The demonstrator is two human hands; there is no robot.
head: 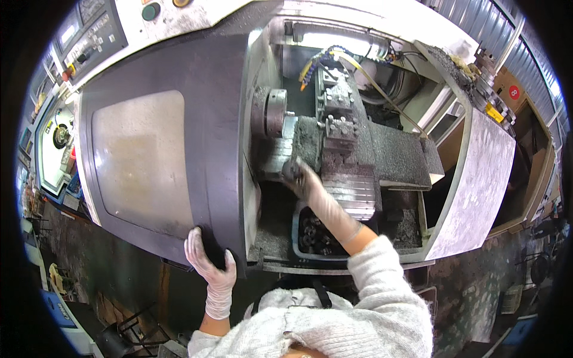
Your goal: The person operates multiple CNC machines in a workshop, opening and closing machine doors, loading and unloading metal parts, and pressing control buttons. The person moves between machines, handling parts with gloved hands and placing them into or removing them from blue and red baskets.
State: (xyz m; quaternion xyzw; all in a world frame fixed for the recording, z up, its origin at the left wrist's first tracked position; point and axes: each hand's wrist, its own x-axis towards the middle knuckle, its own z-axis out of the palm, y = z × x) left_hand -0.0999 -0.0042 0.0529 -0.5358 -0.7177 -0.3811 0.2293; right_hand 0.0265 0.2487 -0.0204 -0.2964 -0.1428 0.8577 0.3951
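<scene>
The picture shows a CNC lathe with its dark sliding door drawn to the left. My left hand, in a thin white glove, rests on the door's lower edge with fingers and thumb apart. Inside the machine, my gloved right hand reaches below the chuck; its fingers are blurred and dark, and whether they hold something cannot be told. The tool blocks stand right of the chuck. Beneath my right forearm is a blue-rimmed bin of small dark metal parts.
A segmented blue coolant hose and a yellow hose hang above the tool blocks. Metal chips cover the carriage cover. A control panel is at the upper left. Toolholders lie on the machine's right side.
</scene>
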